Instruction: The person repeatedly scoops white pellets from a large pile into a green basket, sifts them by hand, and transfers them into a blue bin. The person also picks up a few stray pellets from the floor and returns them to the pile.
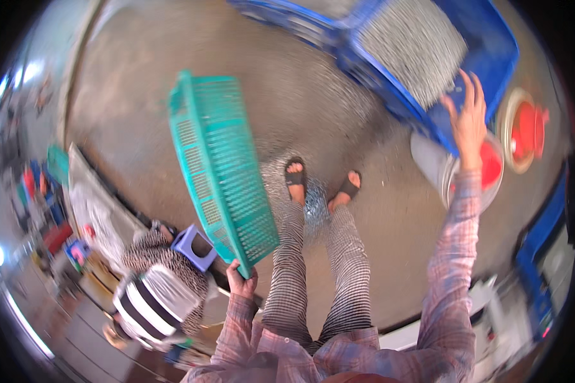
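My left hand point(241, 279) is closed round the near end of a long green perforated plastic basket point(227, 150). The basket is tilted beside my left leg, and its inside looks bare. My right hand point(469, 124), with fingers spread, reaches to the near corner of a large blue tub point(495, 51). Nothing shows in that hand; whether its fingertips touch the tub or its contents I cannot tell. A mass of small silvery-grey pieces point(412, 48) fills much of the tub, too blurred to name.
Below my right hand stands a pale bucket point(431, 163) with something red in it. Farther right are a round container point(514, 137) and a red basket point(530, 127). A person in a striped top point(160, 303) bends at left, next to a purple stool point(195, 247). Silvery bits point(316, 207) lie on the wet floor.
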Demonstrator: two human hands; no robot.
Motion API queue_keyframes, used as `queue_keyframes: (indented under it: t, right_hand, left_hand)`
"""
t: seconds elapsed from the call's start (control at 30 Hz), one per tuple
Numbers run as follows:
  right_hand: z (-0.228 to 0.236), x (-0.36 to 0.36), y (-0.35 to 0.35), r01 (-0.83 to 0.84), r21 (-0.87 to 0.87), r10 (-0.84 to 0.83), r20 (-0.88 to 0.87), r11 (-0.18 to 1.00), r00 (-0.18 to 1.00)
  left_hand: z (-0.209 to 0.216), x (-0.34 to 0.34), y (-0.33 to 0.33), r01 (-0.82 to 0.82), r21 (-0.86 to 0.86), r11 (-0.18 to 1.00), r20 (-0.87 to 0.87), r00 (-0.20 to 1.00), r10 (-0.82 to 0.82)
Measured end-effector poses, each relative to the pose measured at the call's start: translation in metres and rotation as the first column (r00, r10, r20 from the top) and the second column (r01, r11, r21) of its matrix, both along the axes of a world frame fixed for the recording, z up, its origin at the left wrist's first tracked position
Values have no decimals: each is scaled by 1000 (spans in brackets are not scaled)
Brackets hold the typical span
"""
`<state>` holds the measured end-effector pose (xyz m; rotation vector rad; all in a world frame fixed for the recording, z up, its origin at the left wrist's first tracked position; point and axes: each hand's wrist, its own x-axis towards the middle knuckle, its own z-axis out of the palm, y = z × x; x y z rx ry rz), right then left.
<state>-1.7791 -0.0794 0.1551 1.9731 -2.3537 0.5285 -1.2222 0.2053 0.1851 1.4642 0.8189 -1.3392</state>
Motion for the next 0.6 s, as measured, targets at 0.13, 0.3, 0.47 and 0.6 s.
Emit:
queue_keyframes:
  t: [0.13, 0.3, 0.47, 0.6]
  right_hand:
    - [34, 38, -54, -83, 335, 100, -34, 938, 994]
    - [69, 144, -33, -391, 509, 77, 532, 767, 843]
    - [74, 304, 12, -589, 618, 540, 295, 521, 788]
    - [32, 354, 25, -572, 736, 407, 427, 363, 807]
  left_hand:
    - [67, -31, -25, -97, 92, 991, 105, 991, 87]
    - [104, 4, -28, -108, -26, 994, 24, 994, 108]
    - [108, 38, -7, -282, -11, 959, 65, 957, 282]
    - [123, 97, -40, -287, -76, 955, 12, 957, 288]
